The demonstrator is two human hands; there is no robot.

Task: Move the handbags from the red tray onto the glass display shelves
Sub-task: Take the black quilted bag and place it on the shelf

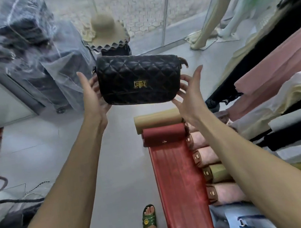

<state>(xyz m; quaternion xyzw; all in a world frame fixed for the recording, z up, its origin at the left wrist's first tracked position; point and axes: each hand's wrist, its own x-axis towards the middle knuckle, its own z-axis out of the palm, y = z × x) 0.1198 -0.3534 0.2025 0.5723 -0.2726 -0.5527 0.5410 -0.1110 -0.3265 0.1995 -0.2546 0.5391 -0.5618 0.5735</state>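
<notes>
the black quilted handbag [139, 80] is up in the air at the middle of my view, held level, its flap side toward me and the gold clasp [140, 83] showing on the front. it is well above the red tray [176, 178] and rests only between my two hands. my left grip [93, 96] holds the bag's left end, palm against it, fingers curved round behind and under, thumb pointing up. my right grip [189, 93] holds the lower right corner, fingertips curled onto the bottom edge, thumb straight up as well

below the bag, the red tray lies on the pale tiled floor [71, 134] and runs away from me. at its far end a beige handbag [158, 119] lies across it, and a red handbag [163, 134] lies touching it on the near side. along the tray's right edge a row of bags lies packed side by side: pink handbags [207, 156], a yellow-green handbag [219, 172], and nearest me a light blue handbag [244, 220]. the tray's ribbed red plastic shows along its left side

just left of the tray's near end stands a foot in a green sandal [149, 218]. to the right hang clothes [275, 69] in pink, black, cream and stripes. behind the held bag a straw hat [104, 29] sits on a stand. to the left, dark garments hang under clear plastic covers [40, 52], and at the far right mannequin legs [209, 26] stand by the glass wall
</notes>
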